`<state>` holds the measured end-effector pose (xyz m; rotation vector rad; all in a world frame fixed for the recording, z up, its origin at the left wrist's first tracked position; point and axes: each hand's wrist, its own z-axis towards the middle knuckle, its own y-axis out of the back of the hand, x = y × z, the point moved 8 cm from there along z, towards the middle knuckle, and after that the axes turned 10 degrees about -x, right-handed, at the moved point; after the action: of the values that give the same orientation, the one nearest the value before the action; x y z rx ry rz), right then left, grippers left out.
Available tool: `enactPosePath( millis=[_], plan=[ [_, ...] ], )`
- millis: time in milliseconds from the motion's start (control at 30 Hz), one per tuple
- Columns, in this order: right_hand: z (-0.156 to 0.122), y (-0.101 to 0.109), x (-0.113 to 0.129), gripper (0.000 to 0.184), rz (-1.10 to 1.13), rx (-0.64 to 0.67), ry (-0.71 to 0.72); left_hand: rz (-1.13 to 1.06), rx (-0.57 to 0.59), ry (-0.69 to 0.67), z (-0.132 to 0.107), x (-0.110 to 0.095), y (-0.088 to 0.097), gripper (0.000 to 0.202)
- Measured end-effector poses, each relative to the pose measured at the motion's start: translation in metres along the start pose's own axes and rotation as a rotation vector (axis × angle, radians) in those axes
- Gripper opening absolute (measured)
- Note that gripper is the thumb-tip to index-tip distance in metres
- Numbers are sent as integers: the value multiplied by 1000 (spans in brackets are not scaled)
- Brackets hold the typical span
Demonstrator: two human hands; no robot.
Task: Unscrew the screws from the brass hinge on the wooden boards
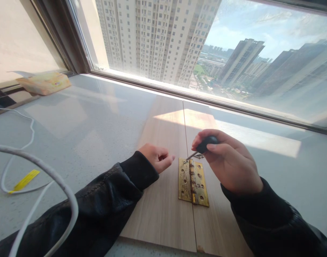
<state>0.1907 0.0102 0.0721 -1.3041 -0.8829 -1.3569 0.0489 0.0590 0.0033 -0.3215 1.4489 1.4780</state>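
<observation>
My right hand (230,160) is wrapped round the dark handle of a screwdriver (208,143). Its thin shaft slants down to the left, and the tip meets the upper left corner of a brass hinge (185,182), at or beside a screw hole. The hinge lies opened flat across the seam between two pale wooden boards (163,214). Several small metal screws (199,156) lie just above the hinge, partly covered by my right hand. Left of the hinge, my left hand (157,157) rests over the board with fingers curled closed; nothing shows in them.
Both boards lie on a white speckled countertop (99,117) below a large window (163,43). A white cable (69,207) with a yellow tag (25,180) loops over my left sleeve. A tissue pack (45,82) sits at the far left corner.
</observation>
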Motion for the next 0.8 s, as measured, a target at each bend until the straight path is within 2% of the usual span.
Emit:
enactPosePath(
  millis=[133,333,500,600,700,800],
  plan=[
    [-2,1,-19,25,-1,12,-39,-5,1,-3,-1,-1,1,40],
    [-2,6,-7,26,-46,-10,27,1,3,-3,-1,-1,0,41],
    [-3,5,-10,26,-85,22,61,-4,1,-8,-1,-1,0,41],
    [-5,5,-5,24,-219,33,161,-3,2,-7,-1,-1,1,41],
    [-9,-1,4,21,-452,78,271,-2,3,-5,-1,-2,1,41],
    [-14,-6,16,20,-705,93,452,0,4,-2,-1,-1,0,41]
  ],
)
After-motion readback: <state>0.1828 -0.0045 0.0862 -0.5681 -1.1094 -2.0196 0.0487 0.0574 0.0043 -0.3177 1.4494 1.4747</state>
